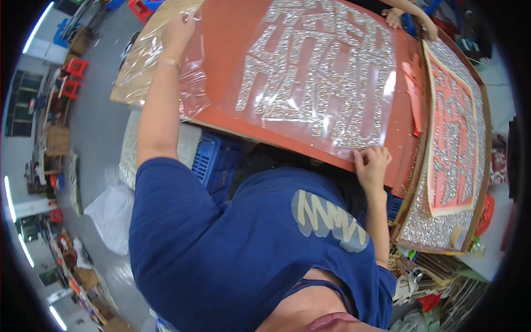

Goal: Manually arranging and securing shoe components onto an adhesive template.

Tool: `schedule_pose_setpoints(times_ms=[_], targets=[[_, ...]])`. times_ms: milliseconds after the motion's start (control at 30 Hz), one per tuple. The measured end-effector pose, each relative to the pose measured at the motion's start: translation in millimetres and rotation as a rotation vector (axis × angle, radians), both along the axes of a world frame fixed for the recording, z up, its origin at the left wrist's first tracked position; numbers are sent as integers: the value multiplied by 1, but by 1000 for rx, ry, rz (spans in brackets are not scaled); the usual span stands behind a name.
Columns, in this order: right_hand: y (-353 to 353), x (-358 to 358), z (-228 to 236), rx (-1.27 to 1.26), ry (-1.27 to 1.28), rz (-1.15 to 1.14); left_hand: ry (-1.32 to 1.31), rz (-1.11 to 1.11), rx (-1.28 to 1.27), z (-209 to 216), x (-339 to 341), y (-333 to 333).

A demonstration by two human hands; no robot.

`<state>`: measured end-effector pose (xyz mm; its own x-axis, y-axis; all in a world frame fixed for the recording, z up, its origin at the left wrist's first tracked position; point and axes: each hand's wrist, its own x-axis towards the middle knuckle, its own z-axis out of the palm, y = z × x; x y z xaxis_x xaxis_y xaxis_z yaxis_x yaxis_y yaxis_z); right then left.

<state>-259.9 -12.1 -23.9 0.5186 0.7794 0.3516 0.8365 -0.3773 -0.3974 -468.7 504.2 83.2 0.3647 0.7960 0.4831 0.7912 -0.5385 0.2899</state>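
Observation:
A clear sheet covered with glittering silver rhinestone shapes lies on the reddish-brown table top. My right hand is at the sheet's near right corner, thumb and bent fingers closed on its edge. Far to the left, my raised left hand pinches a crumpled clear plastic film. That film spreads over a tan board and part of the table's left side.
On the right stands a tray of loose glitter stones, with a pink cut-out stencil in it. Another person's hand rests at the table's far right. Pinkish-red strips lie beside the tray. Blue crates sit below the table.

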Motion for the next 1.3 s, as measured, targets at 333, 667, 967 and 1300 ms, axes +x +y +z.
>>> schedule_pose_setpoints(times_ms=[333, 667, 967, 1300], targets=[[-9, -10, 13, 0, -179, -16, -39, -529, -138, -99, -62, -213], [-215, 60, 21, -556, 88, -880, -84, -546, -101, -112, -60, -209], [-216, 60, 7, -428, -161, -820, -187, -461, -140, -119, -59, -222], [-72, 25, 28, 57, -31, -327, -265, -521, 68, -123, -58, -219]])
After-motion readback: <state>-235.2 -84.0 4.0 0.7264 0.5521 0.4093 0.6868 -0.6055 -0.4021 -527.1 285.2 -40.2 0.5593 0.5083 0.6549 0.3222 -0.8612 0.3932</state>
